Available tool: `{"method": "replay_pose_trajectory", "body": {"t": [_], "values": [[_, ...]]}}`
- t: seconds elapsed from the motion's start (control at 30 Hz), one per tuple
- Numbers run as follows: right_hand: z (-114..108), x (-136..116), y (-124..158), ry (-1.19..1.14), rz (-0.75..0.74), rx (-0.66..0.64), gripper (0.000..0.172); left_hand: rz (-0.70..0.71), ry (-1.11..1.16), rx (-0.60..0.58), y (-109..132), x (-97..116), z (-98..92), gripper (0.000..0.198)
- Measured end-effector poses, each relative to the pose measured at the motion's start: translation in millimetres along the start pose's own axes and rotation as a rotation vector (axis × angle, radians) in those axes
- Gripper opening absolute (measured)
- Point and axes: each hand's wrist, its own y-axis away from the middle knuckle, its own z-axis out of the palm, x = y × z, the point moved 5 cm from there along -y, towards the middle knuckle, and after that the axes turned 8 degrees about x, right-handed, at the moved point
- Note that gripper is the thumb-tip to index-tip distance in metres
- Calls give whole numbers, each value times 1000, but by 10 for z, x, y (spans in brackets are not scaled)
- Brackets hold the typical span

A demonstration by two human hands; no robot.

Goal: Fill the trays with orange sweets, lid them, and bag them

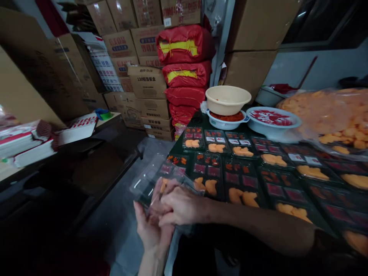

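Both hands close together at the near edge of a clear pack point(149, 180), the right hand point(181, 205) lying over the left hand point(151, 230), with the fingers curled and clenched around the plastic. The exact hold is partly hidden by the fingers. The pack tilts up and away from the grip, toward the table, and its clear plastic shows a black tray inside, with an orange piece point(163, 186) just beside the fingers.

To the right, black trays point(214, 191) stand side by side in rows on a dark table point(184, 147), reaching almost to the right arm. Each tray has small red pieces in its upper compartments, dark red slices in the middle ones and orange pieces in the lowest.

Beyond the rows, a cream basin point(227, 99) sits tilted on a white bowl point(227, 122) that holds a red mass. Beside it, a white basin point(273, 120) holds red slices. A clear bag point(324, 115) full of orange pieces lies just right of that basin.

Behind the table, red sacks point(184, 46) are piled against stacked cardboard boxes point(149, 86).
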Motion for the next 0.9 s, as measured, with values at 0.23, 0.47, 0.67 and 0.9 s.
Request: {"method": "replay_pose_trajectory", "body": {"t": [0.23, 0.47, 0.67, 0.9], "values": [[99, 157, 139, -607, 269, -267, 31, -3, -77, -154, 364, -69, 153, 70], [120, 103, 174, -726, 251, -303, 25, 25, -148, -188, 442, -47, 150, 73], [-21, -334, 319, 108, 39, 56, 11, 235, -160, -81, 461, 12, 137, 60], [9, -548, 364, 183, -85, 155, 15, 224, -169, -149, 499, 36, 129, 65]]}}
